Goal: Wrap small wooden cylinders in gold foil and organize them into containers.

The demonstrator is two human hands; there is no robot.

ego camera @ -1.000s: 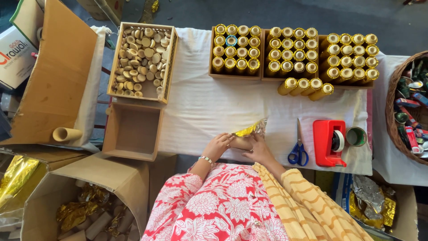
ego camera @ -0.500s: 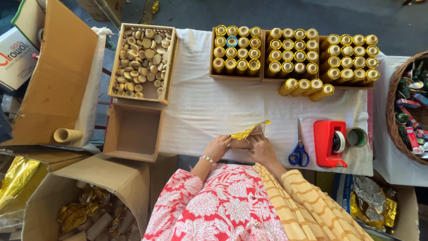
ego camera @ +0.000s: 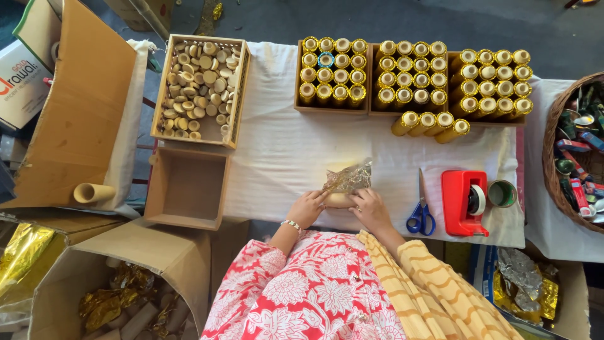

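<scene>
Both forearms reach forward and converge. The left hand [ego camera: 306,208] (a beaded bracelet at its wrist) curls inward with fingers bent; the right hand [ego camera: 371,209] mirrors it, knuckles up, fingers closed in a grip.

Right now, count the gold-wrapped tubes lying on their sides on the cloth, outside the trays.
4. They lie side by side in a row on the white cloth, just in front of the trays of upright tubes: first, second, third, fourth.
</scene>
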